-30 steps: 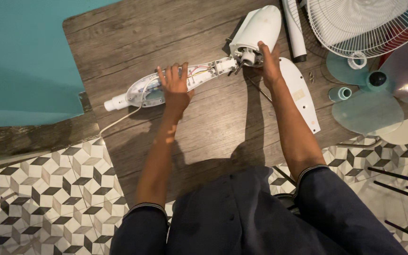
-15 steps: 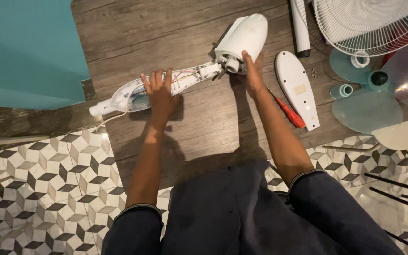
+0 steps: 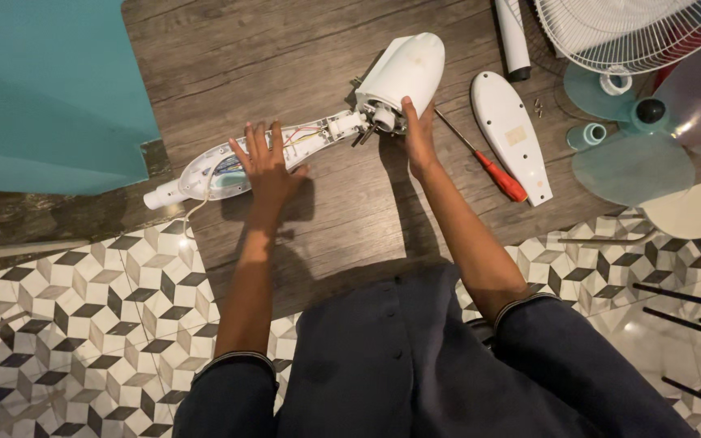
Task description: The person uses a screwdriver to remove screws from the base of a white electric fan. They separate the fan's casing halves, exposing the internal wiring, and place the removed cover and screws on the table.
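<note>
The fan neck [image 3: 285, 150] lies opened, wires bare, its cover [image 3: 511, 134] and blades [image 3: 642, 154] already off. Left hand [image 3: 268, 166] presses flat on it; right hand [image 3: 417, 134] grips the motor housing [image 3: 403, 73].

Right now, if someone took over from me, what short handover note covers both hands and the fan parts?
Left hand: flat on the opened fan neck, wires exposed.
Right hand: grips the white motor housing at its shaft end.
Red-handled screwdriver, removed white cover, screws, blue blade and grille lie to the right on the wooden board.
Done: cover, blade and grille off.
Left: neck and motor housing remain joined.
</note>
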